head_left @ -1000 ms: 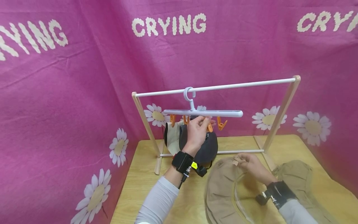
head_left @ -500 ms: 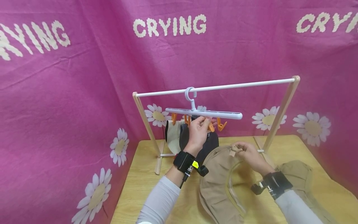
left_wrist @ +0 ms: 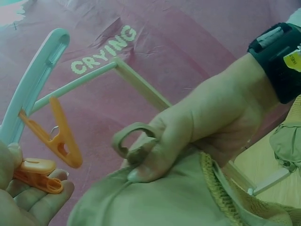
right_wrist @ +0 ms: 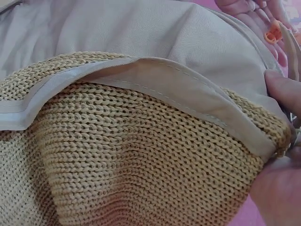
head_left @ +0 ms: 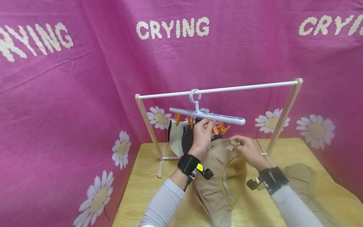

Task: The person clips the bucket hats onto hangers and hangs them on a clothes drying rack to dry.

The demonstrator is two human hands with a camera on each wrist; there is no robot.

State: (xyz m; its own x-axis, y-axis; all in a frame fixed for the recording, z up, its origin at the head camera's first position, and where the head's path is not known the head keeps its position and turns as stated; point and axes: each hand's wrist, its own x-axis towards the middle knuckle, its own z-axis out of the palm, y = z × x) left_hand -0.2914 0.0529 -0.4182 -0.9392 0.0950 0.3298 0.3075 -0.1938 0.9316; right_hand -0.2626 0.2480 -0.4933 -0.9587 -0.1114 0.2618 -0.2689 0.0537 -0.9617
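**Head view first: a tan hat comes up to an orange clip**

Head view: the left hand (head_left: 202, 134) is up under the white hanger (head_left: 207, 115), which hooks on the white rail (head_left: 227, 90) of a little wooden rack (head_left: 286, 110). Its fingers pinch an orange clip (head_left: 214, 129), likely to squeeze it wide. The right hand (head_left: 246, 149) holds the top edge of the tan hat (head_left: 221, 170) and lifts it just beside that clip. The hat's low part hangs down to the wooden table (head_left: 141, 183). A cream hat (head_left: 174, 138) and a dark hat (head_left: 187, 138) hang from clips on the left. More tan cloth (head_left: 300, 176) lies on the table at the right.

Left wrist view: the left hand's fingers (left_wrist: 28, 195) curl round the orange clip (left_wrist: 35, 174). Another orange clip (left_wrist: 59, 134) hangs free from the hanger (left_wrist: 33, 84). The right hand (left_wrist: 202, 122) pinches a small loop (left_wrist: 129, 139) on the hat (left_wrist: 164, 197), so the loop stands up near the clips.

Right wrist view: the hat (right_wrist: 141, 141) fills the picture, with knit straw inside and smooth cloth outside. The right hand's fingers (right_wrist: 284, 94) grip its edge at the right. The left hand (right_wrist: 244, 9) and its clip (right_wrist: 273, 33) show far off at the top.
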